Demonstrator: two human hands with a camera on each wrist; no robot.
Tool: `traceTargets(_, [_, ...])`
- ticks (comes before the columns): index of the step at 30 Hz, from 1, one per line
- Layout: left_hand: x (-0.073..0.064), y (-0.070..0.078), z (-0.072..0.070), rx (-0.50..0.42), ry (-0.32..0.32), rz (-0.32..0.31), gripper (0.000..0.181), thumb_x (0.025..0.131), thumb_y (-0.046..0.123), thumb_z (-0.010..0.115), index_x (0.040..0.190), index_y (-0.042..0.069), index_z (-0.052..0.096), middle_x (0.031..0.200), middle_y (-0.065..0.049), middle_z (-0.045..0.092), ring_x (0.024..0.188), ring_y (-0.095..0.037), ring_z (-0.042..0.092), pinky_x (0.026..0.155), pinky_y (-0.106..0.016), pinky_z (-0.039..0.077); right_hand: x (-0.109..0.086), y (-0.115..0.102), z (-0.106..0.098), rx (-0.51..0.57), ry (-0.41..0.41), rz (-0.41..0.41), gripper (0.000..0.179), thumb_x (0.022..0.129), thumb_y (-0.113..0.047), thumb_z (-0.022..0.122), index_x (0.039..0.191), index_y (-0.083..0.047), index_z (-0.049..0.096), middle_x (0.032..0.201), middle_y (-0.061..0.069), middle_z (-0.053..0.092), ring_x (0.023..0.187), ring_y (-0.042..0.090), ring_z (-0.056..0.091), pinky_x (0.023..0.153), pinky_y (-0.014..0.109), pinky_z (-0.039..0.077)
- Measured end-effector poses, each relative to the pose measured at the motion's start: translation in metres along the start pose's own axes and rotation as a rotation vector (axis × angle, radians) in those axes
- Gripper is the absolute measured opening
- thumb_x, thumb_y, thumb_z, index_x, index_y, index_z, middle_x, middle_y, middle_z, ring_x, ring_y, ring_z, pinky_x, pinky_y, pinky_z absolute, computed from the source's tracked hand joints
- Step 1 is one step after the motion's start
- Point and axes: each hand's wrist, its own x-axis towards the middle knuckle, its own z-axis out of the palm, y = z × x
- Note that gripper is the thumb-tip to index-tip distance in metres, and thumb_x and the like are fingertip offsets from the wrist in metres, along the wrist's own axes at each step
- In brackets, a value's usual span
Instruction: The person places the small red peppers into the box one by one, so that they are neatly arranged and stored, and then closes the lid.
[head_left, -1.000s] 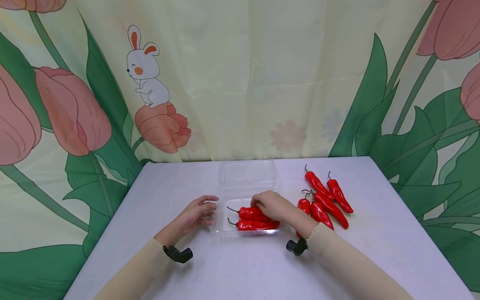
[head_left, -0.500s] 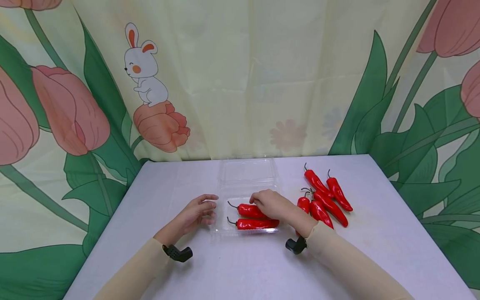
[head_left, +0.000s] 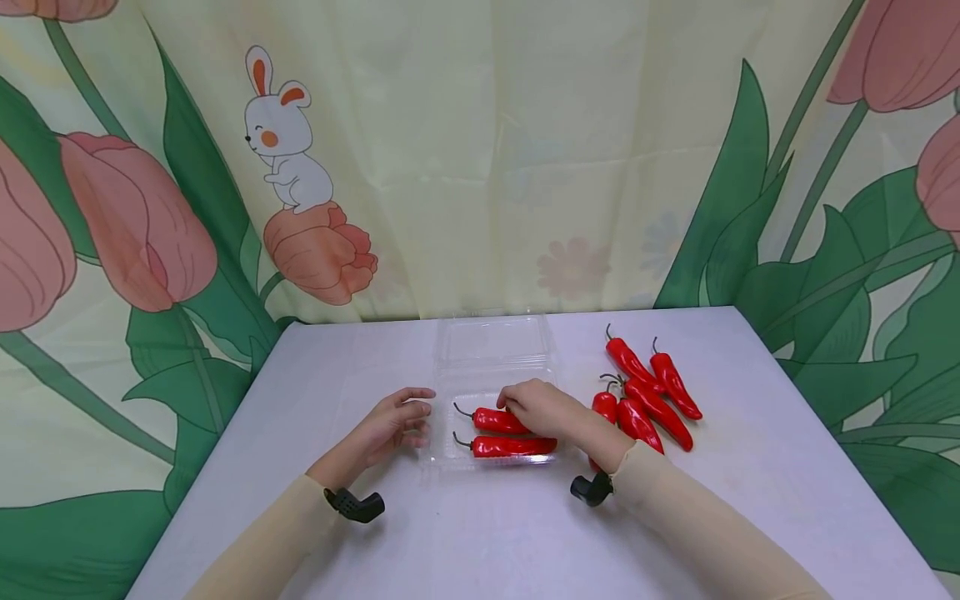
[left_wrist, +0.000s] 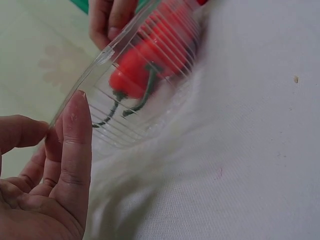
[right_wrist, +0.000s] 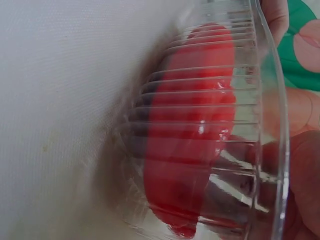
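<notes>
In the head view, two red chili peppers lie side by side in the base of a clear plastic clamshell box (head_left: 442, 454), stems pointing left. My right hand (head_left: 543, 408) reaches over the box's right side, fingers curled on the back pepper (head_left: 495, 420) and covering its right end. The front pepper (head_left: 510, 447) lies along the near wall, untouched. At the box's left edge is my left hand (head_left: 393, 427), fingers loosely extended. The left wrist view shows its fingertips right at the box's rim. Ridged wall lies before a red pepper (right_wrist: 190, 115) in the right wrist view.
The box's lid (head_left: 493, 339) lies folded back behind the base. Several more red peppers (head_left: 660, 408) are spread to the right, partly behind my right forearm. The white-covered table (head_left: 480, 533) ends at a tulip-and-rabbit curtain (head_left: 465, 167).
The back pepper has shifted slightly away from the front one, toward the rear of the box, with my right hand on it. My left hand stays in place.
</notes>
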Motion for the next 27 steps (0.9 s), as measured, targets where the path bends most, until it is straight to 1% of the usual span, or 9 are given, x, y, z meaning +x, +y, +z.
traceTargets(6, [-0.0001, 0.0003, 0.0015, -0.007, 0.004, -0.004, 0.045, 0.104, 0.012, 0.059, 0.146, 0.003, 0.045, 0.105, -0.008, 0.060, 0.079, -0.015, 0.063, 0.065, -0.026, 0.060, -0.0014, -0.0020, 0.0000, -0.002, -0.003, -0.006, 0.020, 0.101, -0.011, 0.062, 0.117, -0.013, 0.074, 0.108, 0.001, 0.073, 0.093, 0.014, 0.063, 0.089, 0.037, 0.059])
traceTargets(13, [0.0004, -0.0009, 0.0004, -0.007, 0.015, -0.014, 0.044, 0.103, 0.012, 0.059, 0.145, 0.004, 0.046, 0.106, -0.008, 0.060, 0.079, -0.015, 0.063, 0.065, -0.026, 0.061, -0.0030, -0.0028, 0.0005, 0.005, -0.006, -0.023, 0.018, 0.100, -0.010, 0.062, 0.114, -0.013, 0.073, 0.106, 0.002, 0.073, 0.092, 0.015, 0.064, 0.090, 0.038, 0.059])
traceTargets(19, [0.0000, -0.0009, -0.0001, -0.004, 0.007, -0.009, 0.046, 0.103, 0.012, 0.060, 0.145, 0.003, 0.045, 0.106, -0.008, 0.060, 0.079, -0.015, 0.063, 0.065, -0.026, 0.061, -0.0045, -0.0014, -0.0010, 0.010, 0.001, -0.021, 0.021, 0.100, -0.013, 0.064, 0.118, -0.012, 0.074, 0.110, 0.003, 0.074, 0.095, 0.015, 0.065, 0.092, 0.039, 0.059])
traceTargets(23, [-0.0010, -0.0008, 0.0001, -0.004, 0.002, -0.005, 0.046, 0.103, 0.013, 0.059, 0.145, 0.003, 0.045, 0.105, -0.008, 0.060, 0.079, -0.015, 0.063, 0.065, -0.026, 0.061, -0.0065, -0.0012, -0.0044, 0.004, 0.016, -0.020, 0.023, 0.098, -0.017, 0.068, 0.120, -0.012, 0.074, 0.110, 0.002, 0.074, 0.093, 0.015, 0.065, 0.089, 0.036, 0.060])
traceTargets(27, [-0.0019, -0.0006, 0.0003, -0.008, 0.000, -0.002, 0.046, 0.103, 0.013, 0.059, 0.145, 0.003, 0.045, 0.104, -0.008, 0.060, 0.078, -0.015, 0.063, 0.065, -0.026, 0.061, -0.0091, -0.0024, -0.0091, 0.014, 0.041, -0.013, 0.025, 0.096, -0.017, 0.071, 0.120, -0.012, 0.073, 0.106, 0.002, 0.073, 0.090, 0.014, 0.065, 0.083, 0.033, 0.061])
